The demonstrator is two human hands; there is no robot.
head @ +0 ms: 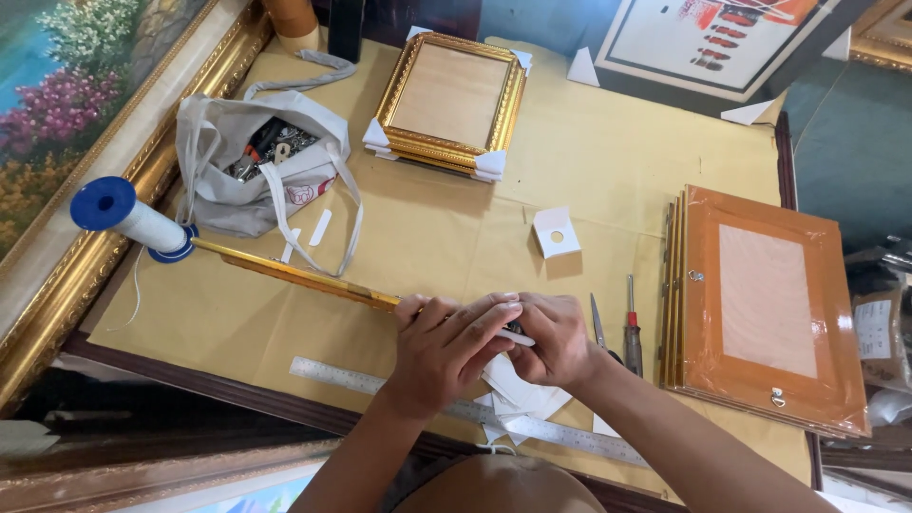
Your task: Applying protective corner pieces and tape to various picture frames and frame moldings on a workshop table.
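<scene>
Bench (608, 161), covered with tan paper. Left hand (446, 347) and right hand (551, 337): pressed together at the near middle, both closed around the end of a thin gold frame strip (294, 274) and a white paper corner piece (518, 337). The strip runs away leftward to a blue-ended spool of white string (133, 220). Steel ruler (456, 408): flat, under the wrists. Screwdriver (633, 332) and scissors (597, 323): just right of the hands. Stack of frames, backs up (760, 304): far right. Gold frame with white corner guards (451, 100): far middle. Grey tool bag (247, 161): far left.
</scene>
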